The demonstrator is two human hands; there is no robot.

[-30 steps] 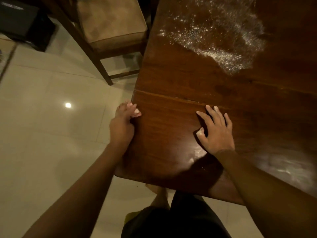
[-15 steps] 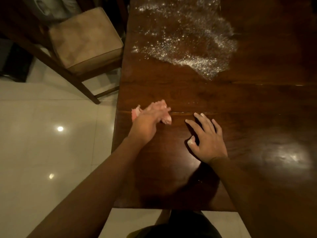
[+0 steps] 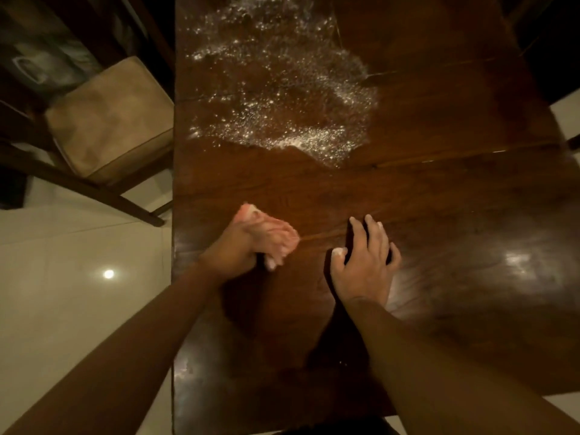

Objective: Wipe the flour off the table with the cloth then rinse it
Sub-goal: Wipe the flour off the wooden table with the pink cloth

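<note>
The cloth (image 3: 251, 213) is mostly hidden under the left hand (image 3: 241, 246) near the table's (image 3: 439, 215) left edge; only pink scraps show past the blurred fingers, so its size and folds cannot be told. The flour (image 3: 282, 98) runs off the top of the picture along with the table's far end, and the near-right corner is cut off at the right. Whether the white on the right hand's (image 3: 367, 262) fingertips is flour is too small to tell, and the chair (image 3: 110, 120) beside the left edge loses its back and legs in darkness.
</note>
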